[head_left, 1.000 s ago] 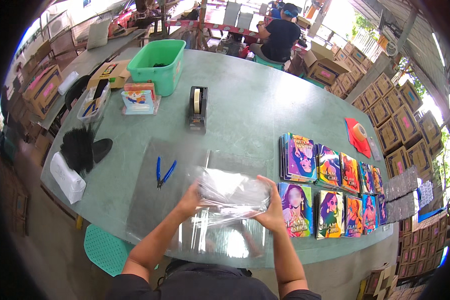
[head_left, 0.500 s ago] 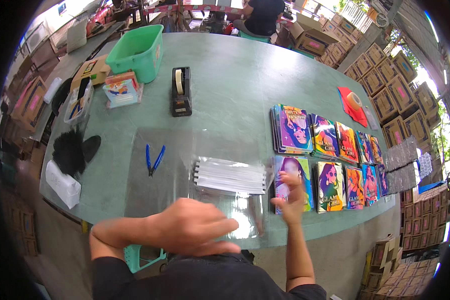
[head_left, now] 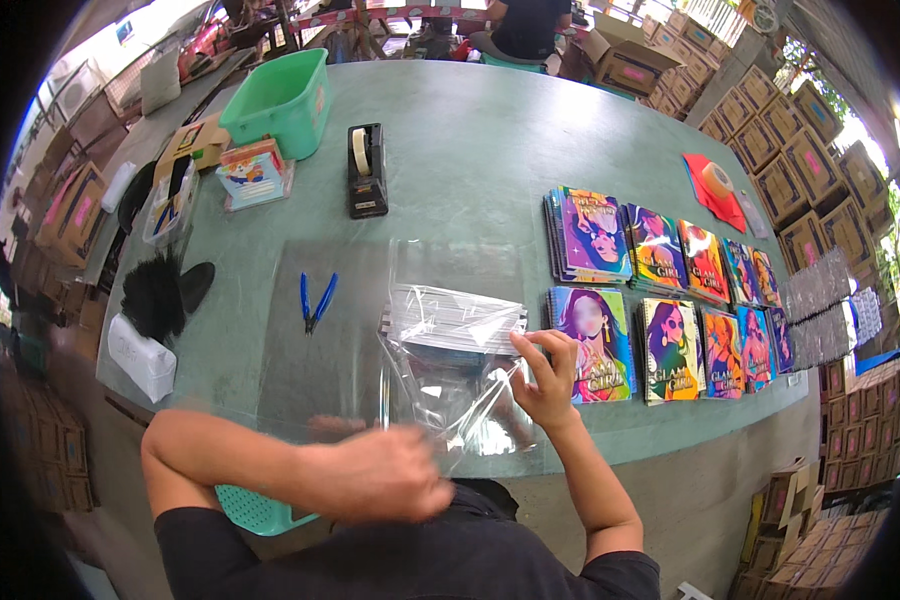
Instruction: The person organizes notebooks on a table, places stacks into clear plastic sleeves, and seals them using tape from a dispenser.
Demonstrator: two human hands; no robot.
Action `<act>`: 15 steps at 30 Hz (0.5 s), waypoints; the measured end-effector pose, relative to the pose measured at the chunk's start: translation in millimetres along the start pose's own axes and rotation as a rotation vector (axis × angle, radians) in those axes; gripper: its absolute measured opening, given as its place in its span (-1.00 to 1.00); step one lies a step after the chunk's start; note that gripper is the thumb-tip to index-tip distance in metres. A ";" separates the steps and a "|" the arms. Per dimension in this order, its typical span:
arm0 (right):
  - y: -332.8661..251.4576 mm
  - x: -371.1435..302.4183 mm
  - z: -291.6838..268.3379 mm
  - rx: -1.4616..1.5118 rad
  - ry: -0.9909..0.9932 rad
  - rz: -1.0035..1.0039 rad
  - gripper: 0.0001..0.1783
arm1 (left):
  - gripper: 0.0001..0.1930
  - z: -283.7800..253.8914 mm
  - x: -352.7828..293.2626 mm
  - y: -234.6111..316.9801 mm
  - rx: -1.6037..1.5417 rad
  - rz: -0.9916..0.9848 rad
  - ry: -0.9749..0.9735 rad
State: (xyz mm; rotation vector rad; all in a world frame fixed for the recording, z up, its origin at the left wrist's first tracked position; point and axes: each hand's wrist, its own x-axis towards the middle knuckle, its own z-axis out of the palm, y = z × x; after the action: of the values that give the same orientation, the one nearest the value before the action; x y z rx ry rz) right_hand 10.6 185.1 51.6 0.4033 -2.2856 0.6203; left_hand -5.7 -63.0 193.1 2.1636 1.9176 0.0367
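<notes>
A white bundle (head_left: 455,318) of stacked strips or page edges, with dark notches at its ends, lies before me on the table. Loose, shiny clear plastic film (head_left: 445,395) covers it and spreads toward the front edge. My right hand (head_left: 548,375) is closed at the film's right side, fingertips at the bundle's right end. Close to my body, my left hand (head_left: 395,475) is smeared by motion beside the film's near edge; whether it grips anything is unclear. Blue-handled pliers (head_left: 315,302) rest with handles spread, left of the bundle.
Colourful spiral notebooks (head_left: 595,345) stand in stacks at the right. A black tape dispenser (head_left: 367,170), green tub (head_left: 280,105), black brush-like bundle (head_left: 155,300) and white packet (head_left: 142,358) occupy the far middle and left. A tape roll (head_left: 716,180) sits on red sheets at far right.
My left hand has swung down toward my body. My right hand has moved left onto the film, which is now pulled up and crumpled over the bundle.
</notes>
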 end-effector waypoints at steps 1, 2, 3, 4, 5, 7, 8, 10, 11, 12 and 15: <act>6.1 -5.2 0.9 -0.005 0.021 -0.036 -0.34 | -0.87 -5.9 0.4 -0.2 0.016 -0.040 0.204; 8.7 -9.2 3.5 0.029 0.107 -0.018 -0.30 | -0.85 -13.4 1.9 -4.5 0.029 -0.080 0.409; 7.6 -15.0 5.4 0.059 0.187 0.004 -0.27 | -0.83 -20.2 5.2 -11.5 0.033 -0.117 0.617; 5.1 -18.6 6.6 0.093 0.266 0.018 -0.23 | -0.69 -27.8 12.8 -33.4 0.226 -0.199 0.788; 1.8 -24.1 7.0 0.197 0.244 0.212 -0.10 | -0.58 -48.8 19.7 -49.8 0.286 -0.356 0.793; 1.5 -30.9 17.4 0.427 0.129 0.351 -0.11 | -0.59 -38.7 32.3 -87.6 0.308 -0.491 0.599; -1.6 -31.3 26.1 0.560 0.072 0.413 -0.11 | -0.60 -31.4 31.5 -102.7 0.279 -0.601 0.435; -4.8 -30.8 35.9 0.577 0.129 0.409 -0.16 | -0.66 -30.2 20.1 -126.2 0.137 -0.763 0.452; -4.7 -30.2 37.7 0.580 0.156 0.402 -0.21 | -0.70 -32.5 14.5 -133.9 0.127 -0.763 0.747; 0.5 -30.4 35.5 0.561 0.196 0.405 -0.26 | -0.75 -44.5 19.7 -134.6 0.038 -0.784 0.890; 1.5 -35.7 34.1 0.567 0.221 0.382 -0.35 | -0.84 -68.2 6.5 -99.2 -0.111 -0.678 0.917</act>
State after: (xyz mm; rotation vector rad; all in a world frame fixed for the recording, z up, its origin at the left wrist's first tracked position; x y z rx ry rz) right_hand 15.3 171.6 4.2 0.1420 -1.9564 1.4438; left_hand -113.9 -34.9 238.2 1.3834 2.9135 1.1289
